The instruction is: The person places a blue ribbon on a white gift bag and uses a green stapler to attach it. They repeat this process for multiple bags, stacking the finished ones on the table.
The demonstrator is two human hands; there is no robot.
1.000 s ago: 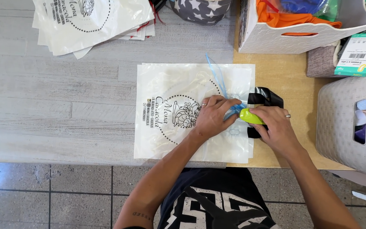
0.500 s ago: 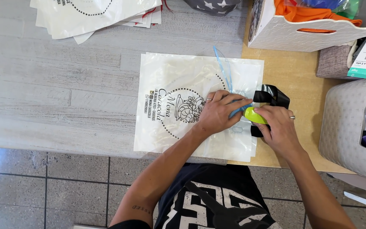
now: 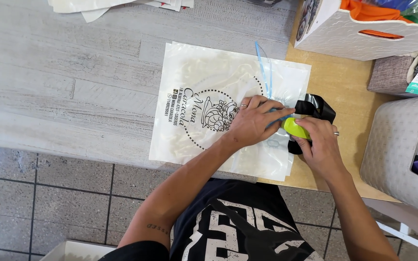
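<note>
I'm working at a grey wooden desk (image 3: pixel 64 92) over tiled floor (image 3: pixel 49 193); my left hand (image 3: pixel 255 121) is pressing the printed bag (image 3: pixel 199 82), its long axis running away from me, while my right hand (image 3: pixel 320 145) is gripping the green tool (image 3: pixel 293 128).

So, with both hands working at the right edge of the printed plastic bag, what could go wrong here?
1. The light blue strip under the left hand looks thin and may tear or twist.
2. The plastic bag overhangs the table edge and might slide off.
3. The yellow-green tool in the right hand may slip; the black piece lies loose.
</note>
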